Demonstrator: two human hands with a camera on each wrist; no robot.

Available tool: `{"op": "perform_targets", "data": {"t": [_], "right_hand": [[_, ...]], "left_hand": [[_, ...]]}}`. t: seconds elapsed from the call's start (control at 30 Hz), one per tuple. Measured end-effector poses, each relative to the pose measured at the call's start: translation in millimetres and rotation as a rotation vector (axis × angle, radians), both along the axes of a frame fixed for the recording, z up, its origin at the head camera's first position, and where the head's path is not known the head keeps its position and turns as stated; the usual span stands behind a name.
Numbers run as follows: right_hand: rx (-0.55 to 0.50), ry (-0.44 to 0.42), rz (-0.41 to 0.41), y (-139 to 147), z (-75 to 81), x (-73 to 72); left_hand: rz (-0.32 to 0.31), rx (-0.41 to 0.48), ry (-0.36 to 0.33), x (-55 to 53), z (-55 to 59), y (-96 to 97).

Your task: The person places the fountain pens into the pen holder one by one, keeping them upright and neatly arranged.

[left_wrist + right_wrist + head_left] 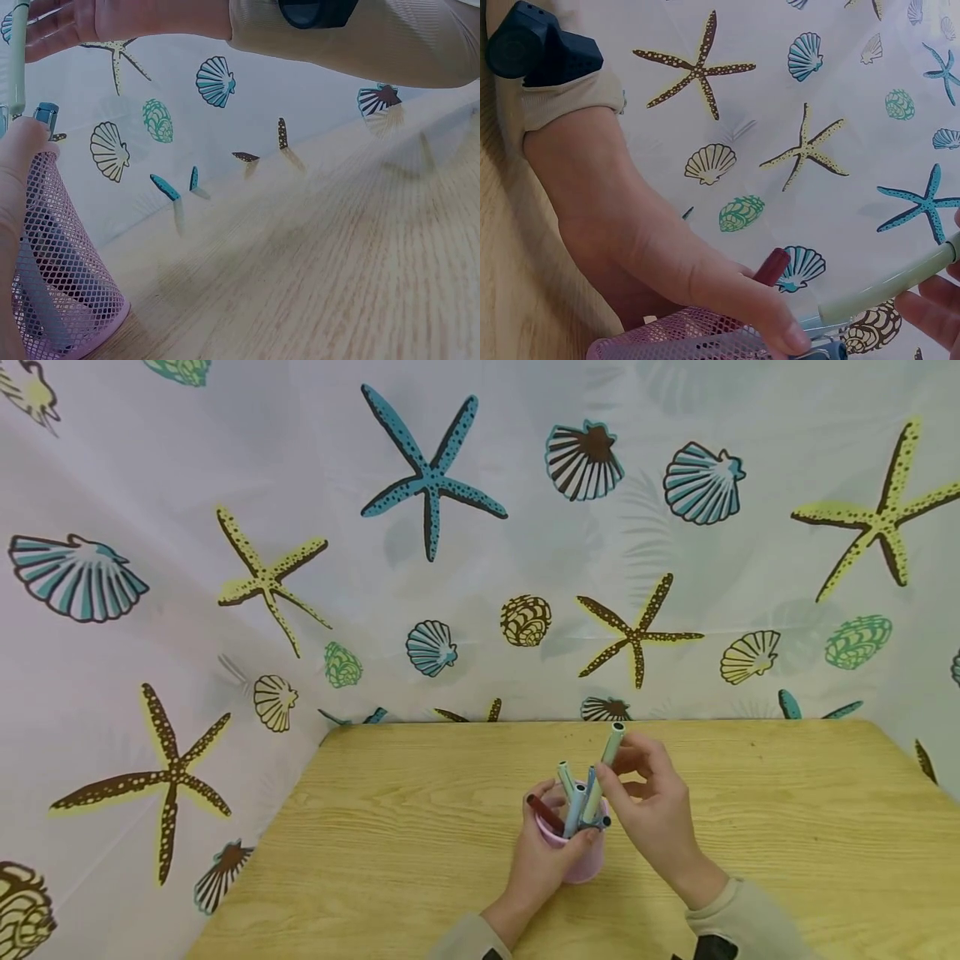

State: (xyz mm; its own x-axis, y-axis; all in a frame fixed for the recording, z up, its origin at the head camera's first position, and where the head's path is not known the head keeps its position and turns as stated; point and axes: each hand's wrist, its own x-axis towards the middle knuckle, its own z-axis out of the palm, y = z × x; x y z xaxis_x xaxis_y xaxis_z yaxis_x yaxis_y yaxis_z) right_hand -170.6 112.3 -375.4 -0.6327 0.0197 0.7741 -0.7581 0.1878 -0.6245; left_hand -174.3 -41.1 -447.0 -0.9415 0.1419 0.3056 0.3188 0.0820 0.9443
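Observation:
My left hand [538, 864] grips a pink mesh pen cup [591, 865] standing on the table, with its thumb near the rim. My right hand [660, 806] pinches a pale green marker [612, 745] near its upper end. The lower end of this marker is at the cup's mouth; the right wrist view shows it just by the rim. Inside the cup lean a dark red marker [546, 814], a light blue marker [575, 810] and another green marker [566, 778]. A dark blue clipped cap [46, 114] shows at the rim in the left wrist view.
A wooden table [390, 827] lies under both hands. Behind it and at the sides hangs a white cloth [480, 560] printed with starfish and shells. The cup is the only object seen standing on the table.

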Motion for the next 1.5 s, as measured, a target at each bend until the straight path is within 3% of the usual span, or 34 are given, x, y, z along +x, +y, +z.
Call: {"op": "perform_targets", "data": {"t": [0.2,0.43,0.67,0.8,0.83,1.0,1.07,1.27,1.5], "right_hand": [[0.027,-0.029,0.013,-8.5,-8.1,-0.6],[0.072,-0.016,0.013,-16.0,-16.4,0.0],[0.139,0.091,0.042,-23.8,-25.7,-3.1],[0.224,0.125,0.023,-25.9,-31.1,-3.0],[0.246,0.13,0.015,-26.2,-31.8,-2.9],[0.315,0.135,-0.006,-26.7,-31.6,-2.0],[0.317,0.139,-0.006,-26.9,-31.1,-1.8],[0.281,0.145,0.025,-24.4,-25.5,1.5],[0.251,0.166,-0.019,-16.1,-23.7,2.1]], "left_hand": [[-0.004,-0.003,-0.028,-0.2,0.0,0.0],[-0.018,-0.019,0.004,-1.2,-2.6,-0.9],[0.006,-0.033,0.017,-15.6,-28.0,-0.5],[0.014,-0.063,0.039,-16.1,-31.4,-1.5],[0.011,-0.07,0.036,-13.4,-27.0,-1.9],[0.013,-0.097,0.044,-13.3,-27.0,-2.7],[0.019,-0.094,0.046,-16.1,-31.6,-2.6],[0.026,-0.075,0.014,-15.0,-28.5,-2.0],[0.009,-0.033,-0.002,-2.5,-4.8,-1.9]]}}
